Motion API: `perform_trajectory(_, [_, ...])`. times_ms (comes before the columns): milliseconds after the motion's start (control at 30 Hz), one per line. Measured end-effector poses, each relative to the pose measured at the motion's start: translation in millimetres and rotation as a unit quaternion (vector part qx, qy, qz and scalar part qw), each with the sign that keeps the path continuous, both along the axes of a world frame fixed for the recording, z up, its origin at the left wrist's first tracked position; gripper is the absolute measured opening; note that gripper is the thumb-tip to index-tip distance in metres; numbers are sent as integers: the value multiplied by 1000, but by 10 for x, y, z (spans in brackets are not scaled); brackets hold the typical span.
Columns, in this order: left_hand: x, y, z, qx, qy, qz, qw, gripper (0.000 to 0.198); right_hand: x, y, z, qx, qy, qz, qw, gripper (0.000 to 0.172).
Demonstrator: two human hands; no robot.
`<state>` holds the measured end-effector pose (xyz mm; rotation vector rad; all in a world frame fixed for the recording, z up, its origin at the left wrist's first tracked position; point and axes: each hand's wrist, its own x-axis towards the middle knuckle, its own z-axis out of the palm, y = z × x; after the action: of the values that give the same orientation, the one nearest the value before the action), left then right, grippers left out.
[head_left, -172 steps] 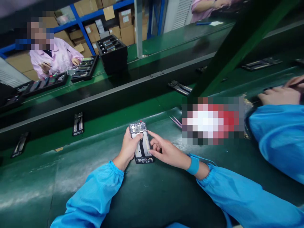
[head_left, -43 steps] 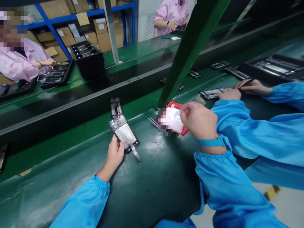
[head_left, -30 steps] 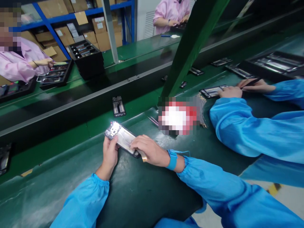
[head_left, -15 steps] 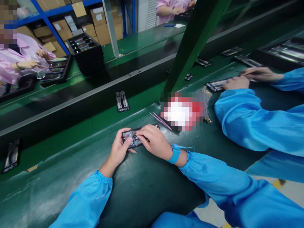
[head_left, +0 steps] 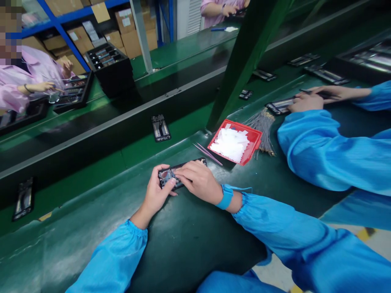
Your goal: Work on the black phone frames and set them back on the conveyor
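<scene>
My left hand [head_left: 157, 193] grips the left end of an opened phone body [head_left: 167, 176], its thumb lying on the phone's face. Over the middle of the phone is my right hand [head_left: 198, 181], a blue band round its wrist; its fingers are pinched together on the phone's inner parts, and anything between them is too small to make out. Pink tweezers [head_left: 207, 154] lie on the green mat just beyond. Beside them a red tray [head_left: 256, 143] holds a heap of small white pieces [head_left: 230, 144].
A bundle of thin grey cables [head_left: 266, 132] lies right of the tray. A co-worker's hands [head_left: 308, 101] handle another phone body at the right. Phone bodies [head_left: 161, 128] rest on the green strip beyond the mat. A green post [head_left: 241, 61] rises behind the tray.
Phone bodies on the green strip appear shifted slightly to the right. My hands stay on the phone, with the left thumb slightly farther right. The co-worker's hands have moved a little.
</scene>
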<state>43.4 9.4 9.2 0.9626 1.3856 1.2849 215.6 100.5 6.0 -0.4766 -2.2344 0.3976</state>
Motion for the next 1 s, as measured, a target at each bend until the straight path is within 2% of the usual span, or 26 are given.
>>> perform_trajectory(100, [24,10,-12,-3,27,1,1000,62,-4,-15,-11,15,-7,13,1000,19])
perform_trajectory(300, [-6,33,-29,-14,13,21,1000,56,35,10,40,-19,-14,0,1000,19])
perform_trajectory(400, [-20,21,-8,-14,-17,5,1000,54,32,23,25,-45,7,8,999,19])
perform_trajectory(500, [-5,7,-4,-7,1,-6,1000,57,10,17,-13,-63,35,-10,997,20])
perform_trajectory(600, [20,9,-26,-1,33,4,999,56,-2,4,-26,-44,37,-25,998,20])
perform_trajectory(733, [19,27,-32,-5,19,35,999,51,25,0,15,-9,0,7,1000,14])
perform_trajectory(867, [-12,27,-2,-12,3,19,1000,53,59,9,57,38,-26,14,999,15])
perform_trajectory(1000, [-22,9,-6,-1,-1,11,1000,52,56,6,63,29,-8,2,1000,10])
